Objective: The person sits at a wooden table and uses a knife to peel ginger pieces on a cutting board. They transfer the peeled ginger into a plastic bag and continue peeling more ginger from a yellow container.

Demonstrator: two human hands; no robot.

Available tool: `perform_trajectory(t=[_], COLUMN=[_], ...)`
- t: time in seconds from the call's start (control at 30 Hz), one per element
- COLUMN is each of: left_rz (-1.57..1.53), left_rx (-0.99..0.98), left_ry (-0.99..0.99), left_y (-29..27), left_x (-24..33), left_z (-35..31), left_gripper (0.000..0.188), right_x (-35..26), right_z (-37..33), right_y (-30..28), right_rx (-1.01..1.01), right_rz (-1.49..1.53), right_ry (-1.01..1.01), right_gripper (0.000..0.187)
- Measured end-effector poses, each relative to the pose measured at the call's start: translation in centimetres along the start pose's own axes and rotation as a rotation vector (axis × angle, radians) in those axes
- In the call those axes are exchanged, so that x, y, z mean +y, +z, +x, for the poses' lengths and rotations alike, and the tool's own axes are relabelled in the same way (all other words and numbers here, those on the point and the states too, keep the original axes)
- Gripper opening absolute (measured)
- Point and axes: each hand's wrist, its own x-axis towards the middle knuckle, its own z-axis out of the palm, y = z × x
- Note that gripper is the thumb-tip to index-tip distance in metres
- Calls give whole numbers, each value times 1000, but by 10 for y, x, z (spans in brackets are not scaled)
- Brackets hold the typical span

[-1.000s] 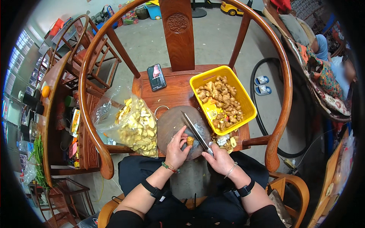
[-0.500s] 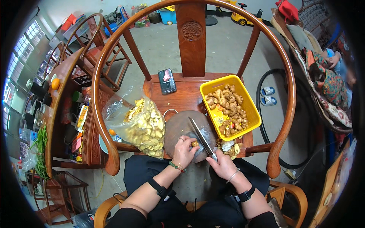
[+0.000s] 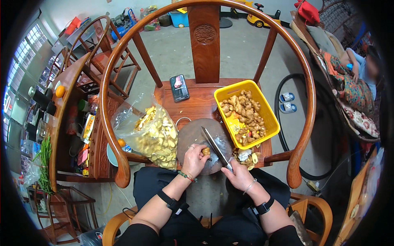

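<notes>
My left hand (image 3: 194, 159) pinches a small piece of ginger (image 3: 206, 151) over the round cutting board (image 3: 190, 131). A kitchen knife (image 3: 216, 146) is gripped in my right hand (image 3: 239, 174), its blade slanting up and to the left above the board, just right of the ginger. Left of the board slumps a clear plastic bag (image 3: 158, 141) full of sliced ginger. On the right stands a yellow basket (image 3: 272, 130) with whole ginger roots (image 3: 245, 108) in it. Ginger scraps (image 3: 253, 160) lie below the basket, beside the board.
Everything rests on the seat of a wooden armchair (image 3: 205, 53), whose curved arms rise on both sides. A phone (image 3: 179, 87) lies at the seat's back left. Slippers (image 3: 287, 102) and a black hose (image 3: 283, 139) are on the floor at right. A person (image 3: 361, 78) is on a couch beyond.
The ginger in my left hand has turned and shifted slightly left, away from the blade. My right hand with the knife has moved a little left.
</notes>
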Motion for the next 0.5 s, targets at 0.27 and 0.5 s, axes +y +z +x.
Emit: perform_trajectory(t=[0.27, 0.5], left_rz=[-68, 184], left_rx=[26, 47], left_ry=[-8, 177], left_y=[-1, -12], left_x=[1, 6], left_z=[-3, 0], left_gripper=[32, 32], right_x=[-2, -1], right_z=[-1, -1], right_y=[-1, -2], right_rx=[-6, 2], right_rz=[15, 26], right_ry=[-4, -13], right_gripper=[39, 39])
